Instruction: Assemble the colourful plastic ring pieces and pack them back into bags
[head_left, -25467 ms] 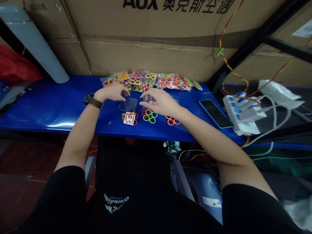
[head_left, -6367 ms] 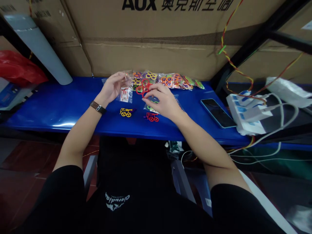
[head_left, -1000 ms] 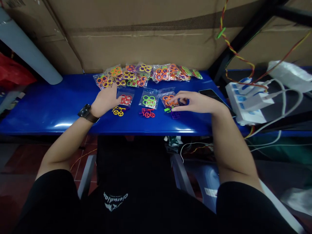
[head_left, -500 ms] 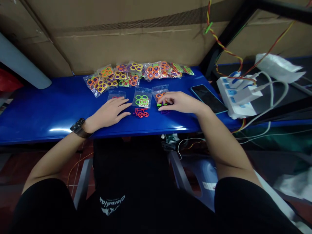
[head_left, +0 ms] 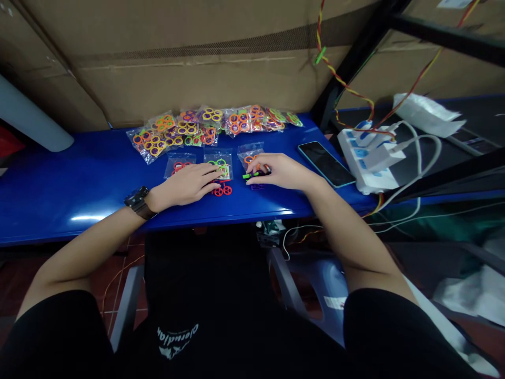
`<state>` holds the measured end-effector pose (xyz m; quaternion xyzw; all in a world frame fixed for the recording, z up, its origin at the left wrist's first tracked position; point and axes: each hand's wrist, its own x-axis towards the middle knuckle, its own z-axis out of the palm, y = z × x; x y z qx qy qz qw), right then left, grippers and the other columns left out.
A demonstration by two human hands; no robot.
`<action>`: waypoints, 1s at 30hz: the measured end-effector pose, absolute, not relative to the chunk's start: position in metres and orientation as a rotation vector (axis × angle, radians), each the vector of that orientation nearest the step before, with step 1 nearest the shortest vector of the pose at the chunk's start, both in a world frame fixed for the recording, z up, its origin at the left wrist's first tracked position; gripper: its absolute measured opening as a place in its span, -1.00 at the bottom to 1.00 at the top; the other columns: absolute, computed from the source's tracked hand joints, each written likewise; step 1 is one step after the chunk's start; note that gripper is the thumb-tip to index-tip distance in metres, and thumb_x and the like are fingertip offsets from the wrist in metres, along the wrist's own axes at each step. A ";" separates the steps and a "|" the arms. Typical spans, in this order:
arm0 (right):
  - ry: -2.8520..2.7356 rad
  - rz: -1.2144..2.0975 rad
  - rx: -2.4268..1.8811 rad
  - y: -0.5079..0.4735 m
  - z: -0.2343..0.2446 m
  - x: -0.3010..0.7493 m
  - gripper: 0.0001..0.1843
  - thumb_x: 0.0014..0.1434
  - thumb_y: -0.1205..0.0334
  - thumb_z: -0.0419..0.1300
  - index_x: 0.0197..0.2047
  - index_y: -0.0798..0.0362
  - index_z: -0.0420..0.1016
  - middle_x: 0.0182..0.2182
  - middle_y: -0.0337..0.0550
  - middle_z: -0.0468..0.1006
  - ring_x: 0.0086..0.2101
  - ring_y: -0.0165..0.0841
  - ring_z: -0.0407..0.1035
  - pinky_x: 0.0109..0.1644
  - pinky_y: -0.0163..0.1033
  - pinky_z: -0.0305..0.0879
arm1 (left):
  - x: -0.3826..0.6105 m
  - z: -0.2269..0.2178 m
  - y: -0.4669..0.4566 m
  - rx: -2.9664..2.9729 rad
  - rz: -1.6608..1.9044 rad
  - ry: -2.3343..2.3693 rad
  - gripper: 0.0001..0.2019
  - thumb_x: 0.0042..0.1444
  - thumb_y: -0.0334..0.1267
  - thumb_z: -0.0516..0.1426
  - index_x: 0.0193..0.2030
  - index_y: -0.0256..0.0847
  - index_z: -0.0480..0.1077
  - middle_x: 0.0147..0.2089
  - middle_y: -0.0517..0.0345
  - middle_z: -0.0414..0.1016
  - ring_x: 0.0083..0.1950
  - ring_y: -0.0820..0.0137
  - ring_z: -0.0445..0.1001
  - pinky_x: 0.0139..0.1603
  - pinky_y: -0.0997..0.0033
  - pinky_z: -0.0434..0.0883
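Our left hand (head_left: 184, 184) slid to the green-ring bag (head_left: 225, 162), loosely spread; right of it, our right hand (head_left: 279, 170) curls round the green piece (head_left: 246, 177), grip unclear. Sloppy sweep might scatter the red piece (head_left: 224, 190) in front.

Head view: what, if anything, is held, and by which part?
The right hand curls around a small green piece; whether and where it grips cannot be told. The left hand, palm down, shows nothing held.

Tons of bare table (head_left: 51, 195) left of the left hand (head_left: 183, 185), easy pass. Bags (head_left: 211, 131) along the cardboard (head_left: 189, 79) block the back, phone (head_left: 326, 163) plus power strip (head_left: 365, 163) sit in the way right of the right hand (head_left: 281, 171).
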<state>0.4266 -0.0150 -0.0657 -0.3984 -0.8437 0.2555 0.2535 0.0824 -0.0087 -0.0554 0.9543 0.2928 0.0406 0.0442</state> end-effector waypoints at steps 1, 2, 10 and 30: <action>-2.301 0.663 -1.085 -0.016 -0.065 0.427 -0.37 0.31 -0.52 0.42 -0.07 -0.07 0.73 -0.17 -0.09 0.73 -0.17 -0.15 0.55 -0.02 -0.01 0.44 | 0.082 -0.054 -0.011 2.935 0.124 0.902 -0.36 0.71 0.10 -0.11 0.60 -0.23 0.46 0.67 -0.18 0.46 0.66 0.05 0.47 0.72 -0.07 0.34; -2.306 0.633 -1.084 -0.017 -0.065 0.428 -0.38 0.33 -0.50 0.41 -0.07 -0.07 0.73 -0.15 -0.07 0.74 -0.15 -0.12 0.57 0.00 0.01 0.46 | 0.082 -0.052 -0.013 2.957 0.136 0.902 -0.37 0.71 0.10 -0.12 0.57 -0.22 0.49 0.64 -0.19 0.50 0.62 0.04 0.50 0.69 -0.08 0.36; -2.263 0.545 -1.079 -0.037 -0.071 0.431 -0.50 0.45 -0.39 0.35 -0.15 -0.11 0.67 -0.10 -0.02 0.74 -0.06 -0.05 0.61 0.08 0.09 0.53 | 0.123 -0.037 0.025 2.906 0.460 0.941 -0.52 0.58 0.06 0.10 0.32 -0.16 0.67 0.30 -0.21 0.72 0.37 -0.05 0.62 0.52 -0.17 0.44; -2.100 0.376 -1.266 -0.085 -0.096 0.436 -0.60 0.48 -0.26 0.37 0.03 -0.11 0.60 -0.06 -0.04 0.66 -0.22 -0.15 0.53 -0.03 0.05 0.57 | 0.180 -0.042 0.086 2.422 0.808 0.948 -0.89 0.30 -0.29 0.25 -0.20 -0.12 0.66 -0.11 0.01 0.80 -0.06 0.22 0.70 0.17 0.06 0.61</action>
